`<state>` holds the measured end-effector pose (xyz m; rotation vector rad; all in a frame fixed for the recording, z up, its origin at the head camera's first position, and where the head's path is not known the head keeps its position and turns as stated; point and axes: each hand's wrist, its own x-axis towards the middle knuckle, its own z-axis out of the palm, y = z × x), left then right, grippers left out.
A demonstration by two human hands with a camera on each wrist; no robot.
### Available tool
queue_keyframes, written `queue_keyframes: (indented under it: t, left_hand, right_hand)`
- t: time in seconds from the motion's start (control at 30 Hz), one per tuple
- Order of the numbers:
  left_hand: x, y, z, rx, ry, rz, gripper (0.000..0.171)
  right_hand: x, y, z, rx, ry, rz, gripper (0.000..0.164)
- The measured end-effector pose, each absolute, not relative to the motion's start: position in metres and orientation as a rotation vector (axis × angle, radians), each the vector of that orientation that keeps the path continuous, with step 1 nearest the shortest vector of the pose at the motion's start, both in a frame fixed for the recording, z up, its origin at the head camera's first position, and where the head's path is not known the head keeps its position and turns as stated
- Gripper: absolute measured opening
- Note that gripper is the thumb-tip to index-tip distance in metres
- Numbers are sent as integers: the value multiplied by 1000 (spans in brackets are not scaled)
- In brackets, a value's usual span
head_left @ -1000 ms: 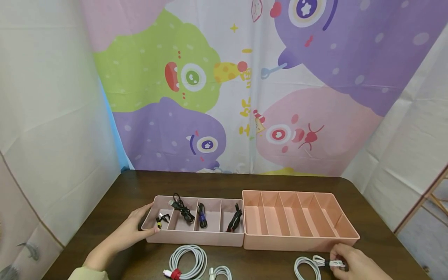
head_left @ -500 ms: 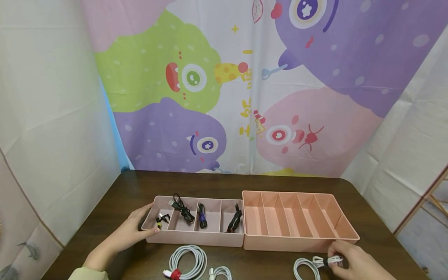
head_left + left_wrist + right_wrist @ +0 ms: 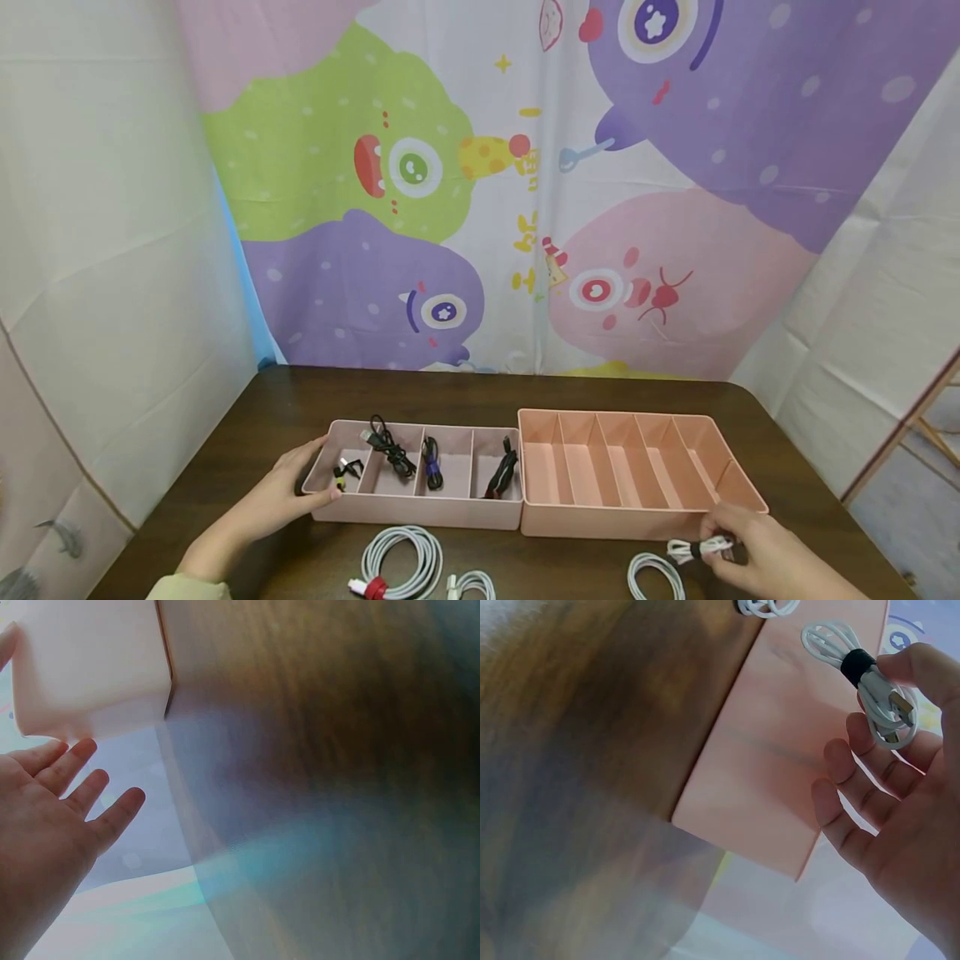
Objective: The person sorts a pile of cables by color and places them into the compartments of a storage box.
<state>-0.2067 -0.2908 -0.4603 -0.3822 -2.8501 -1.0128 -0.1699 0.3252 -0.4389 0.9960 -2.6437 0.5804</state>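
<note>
My right hand (image 3: 757,554) pinches a bundled white USB cable (image 3: 889,701) with a black strap, between thumb and fingers. In the right wrist view its metal plug shows, and the other fingers are loosely bent. The cable is in front of the peach divided box (image 3: 600,522), near its right front corner. At the left end of the pale pink divided box (image 3: 420,510) is my left hand (image 3: 281,492). Its thumb touches the front rim, and its fingers reach along the end wall. The left wrist view shows those fingers (image 3: 120,814) spread, with fingertips at the box wall.
Black cables (image 3: 502,471) lie in the pale pink box's compartments, with a small black and yellow item (image 3: 348,471) at its left. In front are a white cable coil (image 3: 431,558) with a red strap, a smaller white cable (image 3: 480,577) and another white coil (image 3: 655,560).
My right hand has drawn the white USB cable slightly up and away from the white coil beside it. My left hand has stayed at the box end.
</note>
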Motion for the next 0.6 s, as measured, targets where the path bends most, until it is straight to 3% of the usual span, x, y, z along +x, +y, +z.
queue_keyframes:
  t: [0.6]
  left_hand:
    - [-207,-291,-462,-388,-2846,-992,85]
  right_hand:
    - [-176,316,-412,1020,-2530,539,42]
